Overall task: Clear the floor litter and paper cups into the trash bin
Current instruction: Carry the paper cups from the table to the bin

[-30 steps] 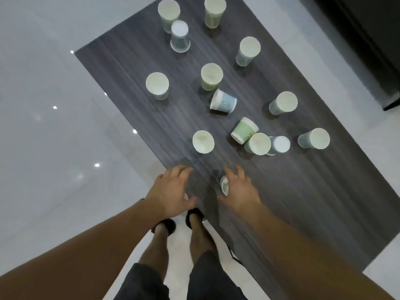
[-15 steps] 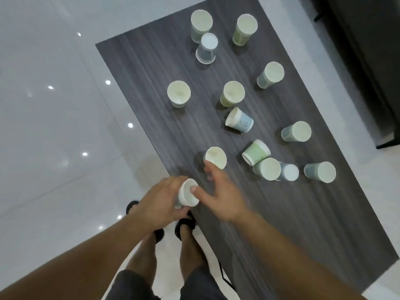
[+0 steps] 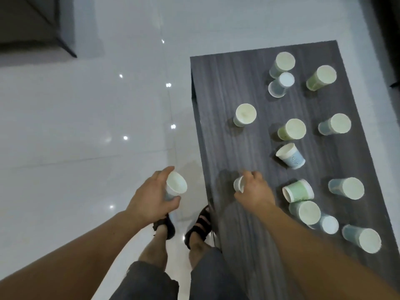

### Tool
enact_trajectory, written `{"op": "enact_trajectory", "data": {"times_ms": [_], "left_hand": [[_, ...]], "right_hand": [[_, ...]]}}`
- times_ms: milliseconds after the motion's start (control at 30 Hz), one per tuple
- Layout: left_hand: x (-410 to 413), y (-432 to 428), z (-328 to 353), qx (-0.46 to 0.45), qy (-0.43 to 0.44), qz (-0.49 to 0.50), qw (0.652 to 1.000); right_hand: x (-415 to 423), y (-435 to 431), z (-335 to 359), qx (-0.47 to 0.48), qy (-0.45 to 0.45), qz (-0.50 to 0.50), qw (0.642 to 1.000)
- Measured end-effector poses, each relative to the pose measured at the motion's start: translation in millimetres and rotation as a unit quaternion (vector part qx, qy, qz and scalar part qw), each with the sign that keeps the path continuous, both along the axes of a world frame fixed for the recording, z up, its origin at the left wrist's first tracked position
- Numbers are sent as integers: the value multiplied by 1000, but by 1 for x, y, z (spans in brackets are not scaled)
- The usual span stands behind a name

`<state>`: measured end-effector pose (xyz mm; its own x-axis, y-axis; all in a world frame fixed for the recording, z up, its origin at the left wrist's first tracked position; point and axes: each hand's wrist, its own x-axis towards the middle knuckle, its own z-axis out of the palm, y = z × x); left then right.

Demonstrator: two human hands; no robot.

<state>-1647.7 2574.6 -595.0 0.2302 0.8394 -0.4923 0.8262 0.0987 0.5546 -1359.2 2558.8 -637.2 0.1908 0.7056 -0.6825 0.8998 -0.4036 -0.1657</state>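
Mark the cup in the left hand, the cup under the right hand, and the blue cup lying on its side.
left-hand cup [image 3: 176, 185]: head view, inside its mouth.
right-hand cup [image 3: 238, 184]: head view, bare wall beside fingers.
tipped blue cup [image 3: 294, 158]: head view, blue side wall.

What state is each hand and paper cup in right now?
Left hand, holding a cup beside the table.
Held cup, lifted, mouth showing.
Right hand, gripping a second cup at the table.
Second cup, tilted, partly hidden by fingers.
Patterned blue cup, lying on its side.
Striped green cup, lying on its side.
Pale cup, upside down.
Cream cup, upright, mouth up.
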Motion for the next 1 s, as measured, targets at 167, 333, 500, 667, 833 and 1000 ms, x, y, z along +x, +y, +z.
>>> {"op": "enact_trajectory", "data": {"times_ms": [167,333,500,667,833,1000], "left_hand": [[-30,-25,63,30,-12,113,993],[-67,-56,117,79,-14,192,978],[-131,-108,158,108,-36,287,951],[-235,-214,193,139,-50,400,904],[-335,-362,215,155,-19,549,821],[-390,-481,224,159,5,670,725]], "right_hand": [[-54,20,70,48,58,108,991],[-122,21,139,106,93,234,962],[-215,-15,187,124,108,320,933],[-328,-84,228,129,94,429,889],[-459,-167,252,130,115,545,820],[-588,-254,271,128,153,664,720]]}}
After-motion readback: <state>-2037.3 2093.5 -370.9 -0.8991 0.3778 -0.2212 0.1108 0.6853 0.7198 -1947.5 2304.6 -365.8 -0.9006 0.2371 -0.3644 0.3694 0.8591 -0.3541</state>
